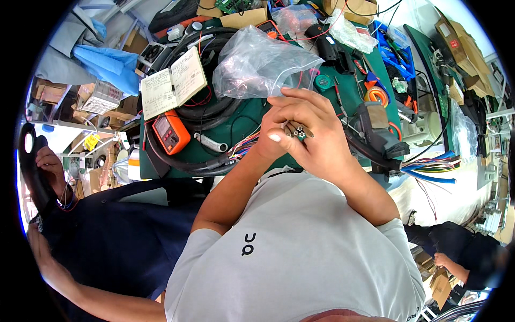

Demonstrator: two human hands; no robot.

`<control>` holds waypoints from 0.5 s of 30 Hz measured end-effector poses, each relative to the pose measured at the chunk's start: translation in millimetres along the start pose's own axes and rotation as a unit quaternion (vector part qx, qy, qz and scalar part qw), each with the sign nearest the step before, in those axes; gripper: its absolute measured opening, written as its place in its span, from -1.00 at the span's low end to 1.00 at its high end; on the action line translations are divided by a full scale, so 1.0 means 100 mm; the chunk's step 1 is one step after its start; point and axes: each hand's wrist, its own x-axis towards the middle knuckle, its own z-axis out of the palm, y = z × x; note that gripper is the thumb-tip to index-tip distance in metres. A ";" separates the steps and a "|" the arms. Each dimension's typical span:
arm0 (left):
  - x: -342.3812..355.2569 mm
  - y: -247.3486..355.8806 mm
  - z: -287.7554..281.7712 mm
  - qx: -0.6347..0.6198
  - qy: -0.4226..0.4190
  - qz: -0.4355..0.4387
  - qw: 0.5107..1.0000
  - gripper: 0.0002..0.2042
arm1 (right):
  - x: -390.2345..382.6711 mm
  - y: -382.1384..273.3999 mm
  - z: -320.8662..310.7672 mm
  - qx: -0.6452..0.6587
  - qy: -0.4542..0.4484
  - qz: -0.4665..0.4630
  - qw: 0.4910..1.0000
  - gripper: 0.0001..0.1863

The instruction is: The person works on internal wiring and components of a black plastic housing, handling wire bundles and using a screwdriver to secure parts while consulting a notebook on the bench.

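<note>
My right hand [318, 140] is curled around a small bundle of metal tool pieces [298, 131] with dark and brass-toned ends, held above the bench in front of my chest. My left hand [271, 137] is closed against it from the left, largely hidden behind the right, its fingers pressed to the same bundle. A clear plastic bag [247, 59] lies just beyond my hands. Nearby are multicoloured wire ends [244, 146], a steel wrench [211, 142], an orange multimeter [170, 131], an open notebook [173, 83] and thick black cables [204, 163] on the green mat [252, 115].
A grey-black tool [378, 131], a small teal round container [324, 81] and a blue bin [391, 48] sit to the right. A co-worker's hands [49, 163] are at the far left with a black item [33, 172]. Another person [456, 252] is at lower right.
</note>
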 end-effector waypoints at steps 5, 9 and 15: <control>-0.04 -0.07 0.01 -0.014 0.006 0.006 1.000 -0.81 | -0.01 -0.03 -0.01 0.000 -0.003 0.004 1.000 -0.77; -0.08 -0.11 0.01 -0.024 0.012 0.008 1.000 -0.81 | -0.02 -0.05 -0.01 0.000 -0.004 0.005 1.000 -0.77; -0.12 -0.13 0.03 -0.038 0.019 0.011 0.999 -0.80 | -0.04 -0.04 -0.01 0.003 -0.005 0.000 1.000 -0.77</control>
